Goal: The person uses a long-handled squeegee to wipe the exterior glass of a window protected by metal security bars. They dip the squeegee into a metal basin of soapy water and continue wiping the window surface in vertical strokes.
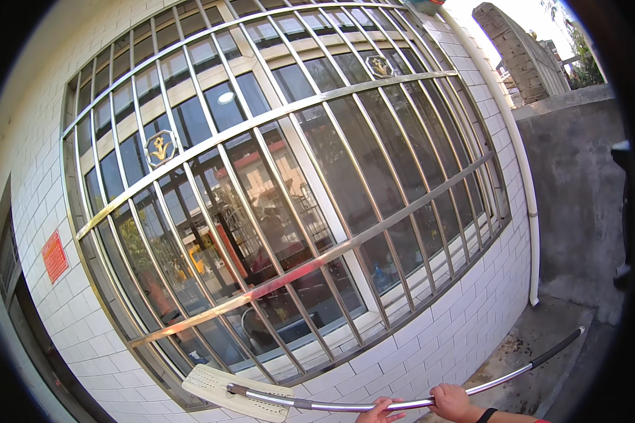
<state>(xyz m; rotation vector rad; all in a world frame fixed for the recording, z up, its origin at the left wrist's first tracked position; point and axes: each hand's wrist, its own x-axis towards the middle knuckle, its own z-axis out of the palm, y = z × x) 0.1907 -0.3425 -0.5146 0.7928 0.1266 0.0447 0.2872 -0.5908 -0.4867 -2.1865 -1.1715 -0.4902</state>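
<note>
A flat mop with a metal pole [500, 382] lies across the lower part of the view. My right hand [450, 402], with a dark band at the wrist, grips the pole around its middle. Closer to the mop's head, my left hand [380, 411] holds the same pole, its fingers loosely around it. The cream plastic mop plate [217, 388], slotted with rows of holes, is at the lower left corner of the steel window grille [328, 254]. Whether the plate touches the grille or wall, I cannot tell. A black foam grip [558, 350] covers the pole's far right end.
Behind the bars is a sliding window [317, 174] with reflections on its glass. White tiled wall [444, 312] surrounds it. A red printed sheet [55, 256] hangs at left beside a doorway [37, 343]. A white drainpipe [532, 248] and a grey concrete wall [571, 211] stand at right.
</note>
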